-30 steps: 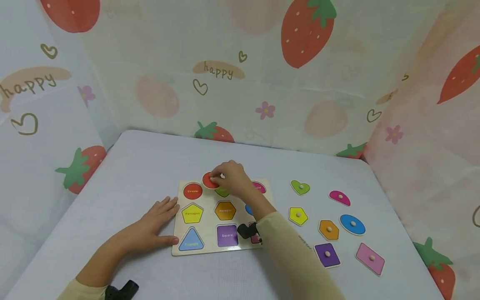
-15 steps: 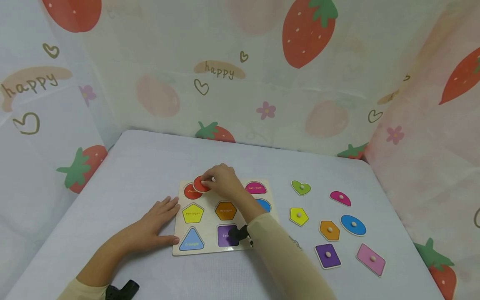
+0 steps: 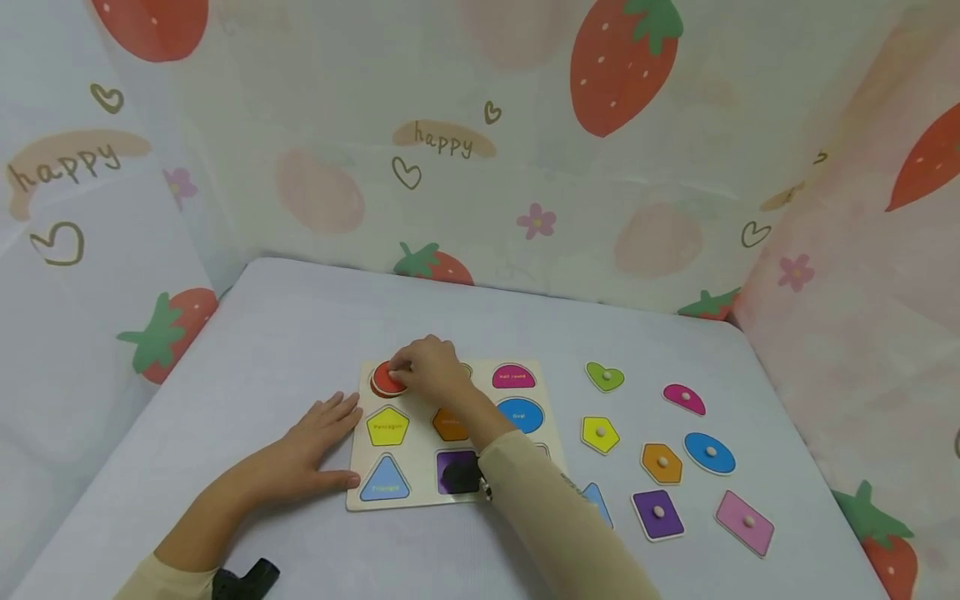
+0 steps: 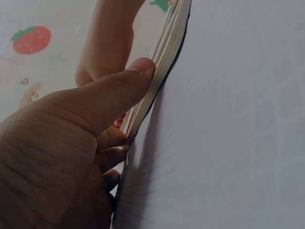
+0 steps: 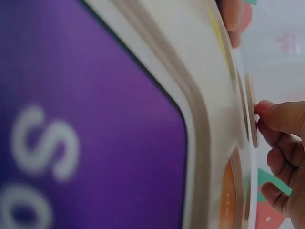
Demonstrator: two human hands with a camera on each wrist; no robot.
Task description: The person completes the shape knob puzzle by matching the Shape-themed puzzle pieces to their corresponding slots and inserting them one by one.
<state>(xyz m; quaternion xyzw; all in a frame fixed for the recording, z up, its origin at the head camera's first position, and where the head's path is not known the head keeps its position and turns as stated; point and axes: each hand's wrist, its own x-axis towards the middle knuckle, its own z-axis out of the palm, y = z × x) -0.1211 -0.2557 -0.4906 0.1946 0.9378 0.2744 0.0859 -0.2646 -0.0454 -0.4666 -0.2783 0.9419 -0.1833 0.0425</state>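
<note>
A wooden shape puzzle board (image 3: 416, 462) lies on the table, with coloured, labelled recesses. My right hand (image 3: 435, 371) pinches the knob of the red circle puzzle piece (image 3: 385, 379) over the red recess at the board's top left corner. In the right wrist view, thumb and index finger hold this circle piece (image 5: 251, 112) edge-on, close over the board, the other fingers curled. My left hand (image 3: 315, 450) rests at the board's left edge with fingers spread and the thumb against the side. The left wrist view shows its thumb (image 4: 138, 71) touching the board's edge (image 4: 164, 59).
Right of the board lie knobbed pieces: a green heart (image 3: 603, 377), pink half round (image 3: 683, 399), yellow pentagon (image 3: 599, 435), orange hexagon (image 3: 662, 463), blue oval (image 3: 709, 453), purple square (image 3: 658, 515) and pink rectangle (image 3: 744, 523). A blue triangle (image 3: 597, 503) is partly behind the right sleeve.
The right hand has carried the red circle piece leftward and slightly down, from above the green heart recess to over the red round recess. The left hand has stayed at the board's edge.
</note>
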